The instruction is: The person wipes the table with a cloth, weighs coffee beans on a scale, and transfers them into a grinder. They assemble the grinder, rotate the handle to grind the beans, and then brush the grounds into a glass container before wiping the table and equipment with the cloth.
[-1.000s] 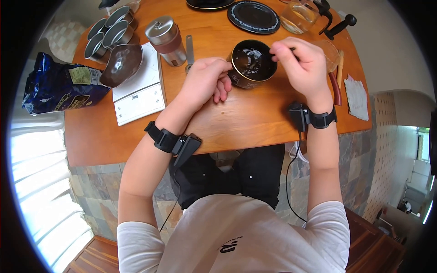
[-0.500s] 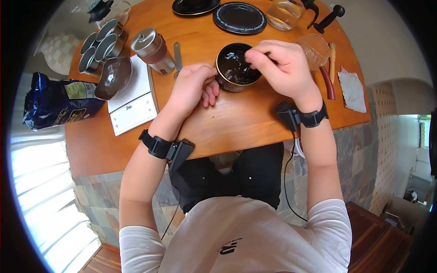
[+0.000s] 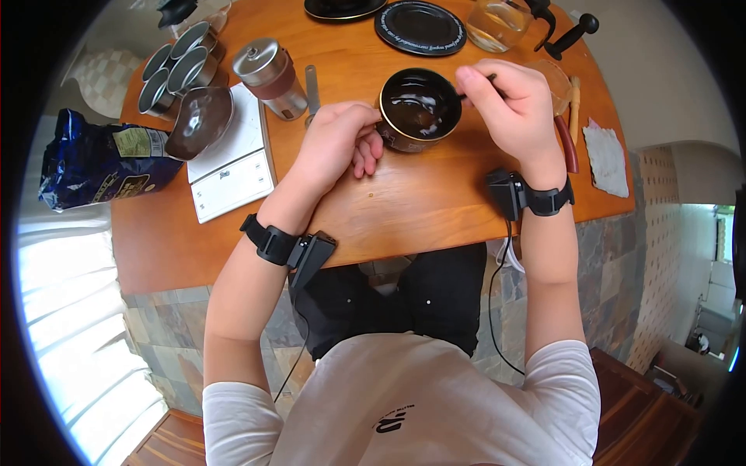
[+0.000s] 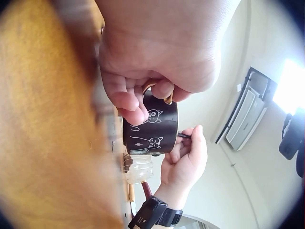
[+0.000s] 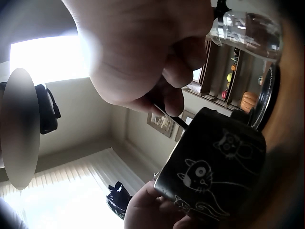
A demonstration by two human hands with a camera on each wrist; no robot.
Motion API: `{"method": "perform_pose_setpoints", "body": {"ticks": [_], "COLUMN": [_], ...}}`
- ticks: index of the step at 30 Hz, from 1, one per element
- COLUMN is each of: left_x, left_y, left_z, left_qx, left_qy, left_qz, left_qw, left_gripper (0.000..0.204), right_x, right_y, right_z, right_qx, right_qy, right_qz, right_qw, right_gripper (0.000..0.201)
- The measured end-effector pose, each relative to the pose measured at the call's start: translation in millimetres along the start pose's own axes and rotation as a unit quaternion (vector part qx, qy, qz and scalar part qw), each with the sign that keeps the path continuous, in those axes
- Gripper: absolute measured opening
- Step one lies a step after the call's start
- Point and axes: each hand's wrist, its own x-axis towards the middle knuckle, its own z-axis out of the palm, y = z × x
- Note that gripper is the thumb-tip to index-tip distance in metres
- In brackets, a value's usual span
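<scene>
A black cup (image 3: 420, 110) with a gold rim and dark liquid inside stands on the wooden table. White cat drawings cover its side, as the left wrist view shows on the cup (image 4: 151, 125). The left hand (image 3: 336, 144) grips the cup's gold handle (image 4: 168, 98) between thumb and fingers. Above the cup's right side, the right hand (image 3: 517, 113) pinches a thin dark utensil (image 5: 177, 120) that reaches over the rim; its lower end is hidden in the cup.
To the left are a white scale (image 3: 233, 183) with a brown bowl (image 3: 200, 123), metal cups (image 3: 191, 70), a grinder (image 3: 270, 78) and a blue bag (image 3: 105, 163). A black plate (image 3: 420, 28), glass pot (image 3: 497, 25) and cloth (image 3: 605, 160) lie beyond or right.
Over the last second the right hand moved left over the cup with the utensil, then back to its right side. The left hand keeps its grip on the handle, and the view shifted slightly.
</scene>
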Motion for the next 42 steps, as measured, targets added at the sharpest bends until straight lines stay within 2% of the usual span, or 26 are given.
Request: {"method": "perform_pose_setpoints", "body": {"ticks": [2, 3, 5, 7, 9, 12, 15, 17, 20, 22, 23, 26, 29, 31, 34, 36, 37, 40, 41, 42], "left_x": [0.0, 0.7, 1.7, 1.6, 0.4, -0.8, 0.4, 0.7, -1.1, -0.3, -0.1, 0.2, -1.2, -0.8, 1.3, 0.5, 0.1, -0.2, 0.0, 0.6], "left_y": [0.0, -0.7, -1.5, -1.8, -0.2, 1.3, -0.7, -0.7, 0.9, 0.5, 0.1, -0.1, 0.6, 0.5, -0.8, 0.6, 1.5, 2.4, 1.7, 0.4], "left_z": [-0.6, -0.8, -0.2, -1.0, -0.4, 0.8, 0.2, -0.4, -0.2, 0.1, 0.1, 0.0, -0.4, 0.6, 0.0, 0.2, 0.0, 1.0, 1.0, 0.5], "left_qx": [0.0, 0.004, 0.008, -0.001, -0.004, -0.003, 0.002, 0.0, 0.0, 0.001, 0.002, 0.0, 0.003, 0.003, 0.0, -0.002, -0.003, 0.003, 0.004, 0.001], "left_qy": [-0.001, -0.003, -0.007, -0.005, -0.003, 0.0, -0.004, -0.005, -0.003, -0.007, -0.008, -0.008, -0.003, -0.005, -0.004, -0.006, -0.007, -0.007, -0.007, -0.006], "left_qz": [-0.001, -0.003, -0.007, 0.001, -0.003, -0.004, 0.0, 0.003, 0.003, 0.0, -0.001, 0.0, 0.005, 0.002, 0.001, 0.0, 0.0, -0.003, -0.003, 0.0], "left_qw": [1.0, 1.0, 1.0, 1.0, 1.0, 1.0, 1.0, 1.0, 1.0, 1.0, 1.0, 1.0, 1.0, 1.0, 1.0, 1.0, 1.0, 1.0, 1.0, 1.0], "left_gripper": [0.029, 0.029, 0.028, 0.027, 0.028, 0.028, 0.029, 0.029, 0.029, 0.029, 0.029, 0.03, 0.03, 0.03, 0.03, 0.031, 0.031, 0.031, 0.031, 0.031], "right_x": [-1.2, -2.0, -1.7, -1.6, 0.4, -1.8, -1.3, 0.5, 1.0, -1.4, -1.4, 0.6, -0.4, -1.2, -0.9, 0.0, 0.2, -2.3, -2.3, -1.5], "right_y": [-3.0, -1.2, -0.5, 2.1, 4.9, -0.4, 2.9, 10.0, 4.7, 4.4, 4.0, 11.2, 2.8, -0.3, 4.6, 6.7, 5.4, 2.1, 2.6, 3.6], "right_z": [2.5, 7.8, 14.7, 9.8, 3.7, 6.1, 12.8, 6.2, -0.8, 6.1, 8.4, 6.7, -0.8, 7.2, 11.9, 6.5, 5.8, 7.5, 10.1, 13.1], "right_qx": [0.011, 0.01, -0.004, 0.0, -0.002, 0.022, -0.002, -0.006, 0.015, 0.041, 0.041, 0.003, 0.054, 0.049, 0.014, 0.031, 0.03, 0.058, 0.059, 0.04], "right_qy": [-0.046, -0.05, -0.032, 0.016, 0.031, -0.04, -0.01, 0.026, 0.002, -0.046, -0.044, 0.027, -0.018, -0.05, -0.017, 0.02, 0.019, -0.062, -0.061, -0.024], "right_qz": [-0.016, -0.045, -0.05, 0.027, 0.008, -0.023, -0.025, 0.021, 0.028, -0.005, -0.004, 0.013, 0.042, 0.008, -0.011, 0.042, 0.041, 0.013, 0.014, 0.003], "right_qw": [0.999, 0.998, 0.998, 1.0, 0.999, 0.999, 1.0, 0.999, 0.999, 0.998, 0.998, 1.0, 0.998, 0.998, 1.0, 0.998, 0.999, 0.996, 0.996, 0.999], "right_gripper": [0.017, 0.016, 0.017, 0.017, 0.017, 0.017, 0.018, 0.019, 0.02, 0.021, 0.021, 0.02, 0.02, 0.02, 0.02, 0.019, 0.019, 0.019, 0.019, 0.019]}}
